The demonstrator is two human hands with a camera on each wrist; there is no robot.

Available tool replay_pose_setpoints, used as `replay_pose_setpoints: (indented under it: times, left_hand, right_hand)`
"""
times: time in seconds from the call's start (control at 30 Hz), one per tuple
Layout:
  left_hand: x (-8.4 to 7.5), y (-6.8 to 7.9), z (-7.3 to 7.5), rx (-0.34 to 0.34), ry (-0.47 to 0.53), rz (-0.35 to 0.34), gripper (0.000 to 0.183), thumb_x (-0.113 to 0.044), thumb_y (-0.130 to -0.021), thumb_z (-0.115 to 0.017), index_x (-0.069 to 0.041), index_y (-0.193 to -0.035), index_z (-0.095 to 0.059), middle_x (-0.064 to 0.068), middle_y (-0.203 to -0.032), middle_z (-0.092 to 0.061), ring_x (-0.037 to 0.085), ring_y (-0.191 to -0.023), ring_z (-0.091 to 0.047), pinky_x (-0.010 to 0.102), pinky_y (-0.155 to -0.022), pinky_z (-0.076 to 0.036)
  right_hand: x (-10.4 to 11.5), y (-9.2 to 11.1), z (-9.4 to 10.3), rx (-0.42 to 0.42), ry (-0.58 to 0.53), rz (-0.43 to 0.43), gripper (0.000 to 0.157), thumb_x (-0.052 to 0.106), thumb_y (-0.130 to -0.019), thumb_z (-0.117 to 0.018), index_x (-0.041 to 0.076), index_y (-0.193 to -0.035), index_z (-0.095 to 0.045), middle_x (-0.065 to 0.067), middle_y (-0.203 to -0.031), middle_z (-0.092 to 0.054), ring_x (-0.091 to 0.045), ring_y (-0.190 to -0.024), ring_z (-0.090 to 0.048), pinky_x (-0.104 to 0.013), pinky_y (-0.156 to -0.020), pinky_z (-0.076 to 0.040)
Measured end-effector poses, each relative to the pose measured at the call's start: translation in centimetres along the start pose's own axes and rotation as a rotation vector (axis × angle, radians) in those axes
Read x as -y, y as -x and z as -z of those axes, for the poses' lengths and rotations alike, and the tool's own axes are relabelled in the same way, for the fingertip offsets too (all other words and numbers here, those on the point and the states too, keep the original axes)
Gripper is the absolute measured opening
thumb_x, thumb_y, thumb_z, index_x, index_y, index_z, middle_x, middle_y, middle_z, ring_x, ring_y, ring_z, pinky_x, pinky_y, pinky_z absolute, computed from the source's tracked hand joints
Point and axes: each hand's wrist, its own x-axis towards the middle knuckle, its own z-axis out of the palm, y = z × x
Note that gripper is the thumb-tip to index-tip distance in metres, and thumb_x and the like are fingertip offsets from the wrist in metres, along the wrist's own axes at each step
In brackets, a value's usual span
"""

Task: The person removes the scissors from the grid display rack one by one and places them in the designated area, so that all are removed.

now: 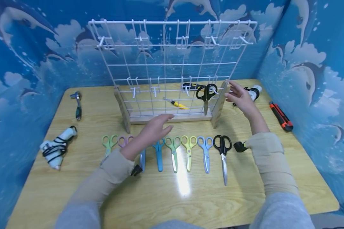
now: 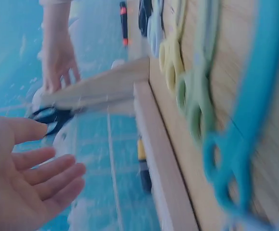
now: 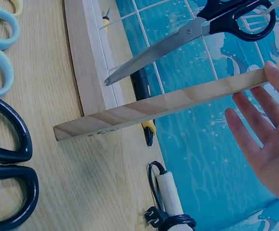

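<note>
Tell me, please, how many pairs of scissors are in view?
9: one black pair hanging on the rack, eight in a row on the table, from green to black; the left hand partly hides two.

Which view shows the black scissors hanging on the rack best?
The right wrist view: the hanging black scissors fill the top, blades and handles sharp. The head view shows them small on the wire rack; the left wrist view gives only a dark blur.
</note>
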Motion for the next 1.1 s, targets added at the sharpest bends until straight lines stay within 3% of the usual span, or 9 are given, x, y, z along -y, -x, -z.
replay_pose_setpoints:
  times: [0.1, 0.2, 0.27, 0.4, 0.53, 0.63, 0.9, 1.1]
  left_hand:
    - [-1.5, -2.5, -1.2, 0.011, -0.037, -0.083, 0.047, -0.022, -0.084, -0.051, -0.009, -0.126, -0.037, 0.007, -0.126, -0.043, 0.020, -0.115, -0.039, 0.033, -0.097, -0.032]
    - [-2.7, -4.9, -2.3, 0.038, -0.041, -0.089, 0.051, -0.025, -0.084, -0.050, -0.010, -0.129, -0.032, 0.007, -0.128, -0.040, 0.021, -0.117, -0.037, 0.033, -0.098, -0.031]
    - [-3.2, -6.5, -3.0, 0.063, 0.054, -0.041, 0.052, -0.027, -0.084, -0.050, -0.011, -0.130, -0.031, 0.006, -0.127, -0.042, 0.019, -0.114, -0.040, 0.032, -0.096, -0.034]
    - [-3.8, -9.5, -4.2, 0.083, 0.346, 0.090, 0.052, -0.027, -0.083, -0.052, -0.012, -0.129, -0.032, 0.004, -0.123, -0.046, 0.018, -0.108, -0.046, 0.029, -0.090, -0.040]
    - [-4.2, -11.4, -5.4, 0.075, 0.543, 0.155, 0.054, -0.023, -0.081, -0.055, -0.010, -0.128, -0.033, 0.008, -0.124, -0.045, 0.022, -0.109, -0.046, 0.027, -0.089, -0.040]
    - [-4.6, -12.2, -6.2, 0.074, 0.627, 0.175, 0.055, -0.020, -0.079, -0.057, -0.008, -0.128, -0.033, 0.010, -0.125, -0.044, 0.023, -0.111, -0.044, 0.026, -0.091, -0.039]
    - [-5.2, -12.2, -7.0, -0.024, 0.793, 0.231, 0.046, -0.008, -0.075, -0.060, -0.005, -0.118, -0.045, 0.010, -0.115, -0.053, 0.022, -0.105, -0.049, 0.023, -0.086, -0.042]
    - [-5.3, -12.1, -7.2, 0.006, 0.878, 0.242, 0.030, -0.012, -0.077, -0.060, -0.001, -0.104, -0.053, 0.011, -0.105, -0.057, 0.018, -0.093, -0.053, 0.023, -0.079, -0.046]
  right_hand:
    - [0.0, 0.0, 0.0, 0.002, 0.007, -0.006, 0.059, 0.025, -0.083, -0.052, 0.023, -0.134, -0.022, -0.014, -0.134, -0.030, -0.025, -0.115, -0.038, -0.025, -0.083, -0.045]
    - [0.1, -0.1, 0.0, 0.005, 0.012, -0.010, 0.059, 0.025, -0.083, -0.052, 0.023, -0.134, -0.022, -0.013, -0.134, -0.029, -0.026, -0.116, -0.036, -0.024, -0.083, -0.045]
    - [0.1, -0.1, -0.1, 0.003, 0.016, -0.012, 0.059, 0.025, -0.083, -0.052, 0.025, -0.134, -0.023, -0.013, -0.135, -0.028, -0.027, -0.117, -0.036, -0.026, -0.084, -0.045]
    - [0.1, -0.2, 0.0, -0.001, 0.010, -0.004, 0.058, 0.024, -0.083, -0.052, 0.025, -0.133, -0.024, -0.013, -0.134, -0.030, -0.026, -0.116, -0.036, -0.029, -0.085, -0.044]
    - [0.0, -0.2, 0.0, -0.004, 0.009, -0.009, 0.058, 0.025, -0.083, -0.052, 0.025, -0.133, -0.023, -0.013, -0.134, -0.031, -0.026, -0.116, -0.037, -0.031, -0.087, -0.043]
    - [-0.1, 0.0, 0.0, -0.006, 0.016, -0.017, 0.058, 0.025, -0.083, -0.052, 0.026, -0.133, -0.023, -0.012, -0.134, -0.031, -0.026, -0.116, -0.037, -0.031, -0.087, -0.043]
    - [-0.1, 0.0, -0.1, -0.011, 0.017, -0.004, 0.059, 0.025, -0.083, -0.052, 0.024, -0.134, -0.022, -0.012, -0.134, -0.030, -0.026, -0.117, -0.036, -0.028, -0.085, -0.044]
    - [-0.3, 0.0, 0.0, -0.016, 0.020, -0.003, 0.058, 0.026, -0.083, -0.052, 0.026, -0.133, -0.023, -0.013, -0.134, -0.030, -0.026, -0.117, -0.037, -0.031, -0.087, -0.043]
